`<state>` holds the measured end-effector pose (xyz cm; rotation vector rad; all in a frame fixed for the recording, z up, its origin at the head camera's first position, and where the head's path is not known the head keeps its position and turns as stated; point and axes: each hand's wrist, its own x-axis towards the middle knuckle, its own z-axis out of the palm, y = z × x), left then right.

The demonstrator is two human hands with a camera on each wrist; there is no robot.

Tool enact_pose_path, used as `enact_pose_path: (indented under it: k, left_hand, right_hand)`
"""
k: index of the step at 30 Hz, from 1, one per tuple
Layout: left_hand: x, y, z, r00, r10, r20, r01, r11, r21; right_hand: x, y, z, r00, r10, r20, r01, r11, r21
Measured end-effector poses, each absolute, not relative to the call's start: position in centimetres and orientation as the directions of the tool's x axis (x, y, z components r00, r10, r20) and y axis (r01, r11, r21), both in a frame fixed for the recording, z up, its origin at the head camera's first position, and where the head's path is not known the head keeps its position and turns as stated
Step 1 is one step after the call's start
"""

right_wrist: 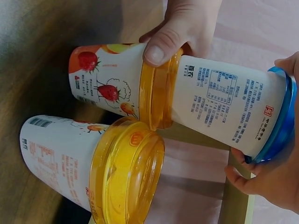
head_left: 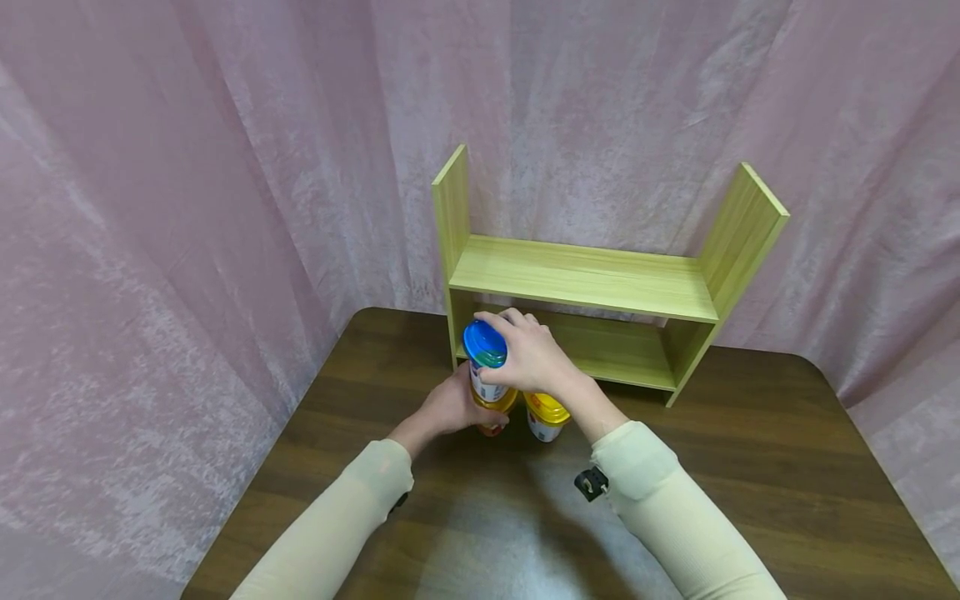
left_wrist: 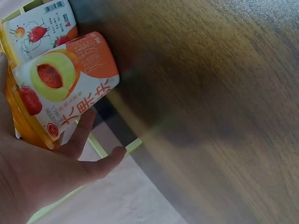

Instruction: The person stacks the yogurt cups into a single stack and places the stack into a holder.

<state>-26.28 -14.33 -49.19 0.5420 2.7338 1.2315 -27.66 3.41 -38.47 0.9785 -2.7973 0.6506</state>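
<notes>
Blue-lidded cup [head_left: 484,354] sits stacked on an orange-lidded cup [head_left: 495,408], on the table [head_left: 750,467] in front of the wooden shelf [head_left: 585,279]. Right hand [head_left: 528,354] grips the blue lid from above, fingers curled round it. Left hand [head_left: 450,407] clamps the lower cup w/ thumb on its lid. A 2nd orange-lidded cup [head_left: 546,415] stands just beside.

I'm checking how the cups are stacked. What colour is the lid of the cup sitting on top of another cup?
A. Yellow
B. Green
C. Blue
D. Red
C: the upper cup that the right hand grips has a blue lid, and it stands on the yellow-lidded cup that the left hand steadies.
</notes>
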Motion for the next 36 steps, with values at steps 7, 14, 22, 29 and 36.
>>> enact_pose_path:
  k: [7,14,22,29,36]
  left_hand:
    - [-26.27,-14.29,-49.21,-0.923,0.378,0.068,0.28,0.541,0.793]
    - [-26.21,-14.24,-49.26,-0.936,0.348,0.058,0.253,0.546,0.799]
    - [-26.08,-14.13,-49.54,-0.957,0.285,0.052,0.224,0.616,0.755]
    - [-25.9,-14.12,-49.6,-0.951,0.304,0.061,0.234,0.574,0.785]
    - [-25.81,-14.19,-49.42,-0.957,0.287,0.046,0.217,0.601,0.769]
  right_hand:
    - [-27.7,3.48,-38.34,-0.783,-0.579,0.226,-0.619,0.69,-0.376]
    - [-27.61,3.27,-38.07,-0.794,-0.573,0.204,-0.604,0.7,-0.382]
    - [-27.36,2.77,-38.02,-0.79,-0.582,0.191,-0.609,0.713,-0.347]
    - [-27.32,2.85,-38.27,-0.791,-0.582,0.186,-0.608,0.72,-0.335]
    - [-27.26,2.79,-38.02,-0.796,-0.58,0.173,-0.602,0.728,-0.327]
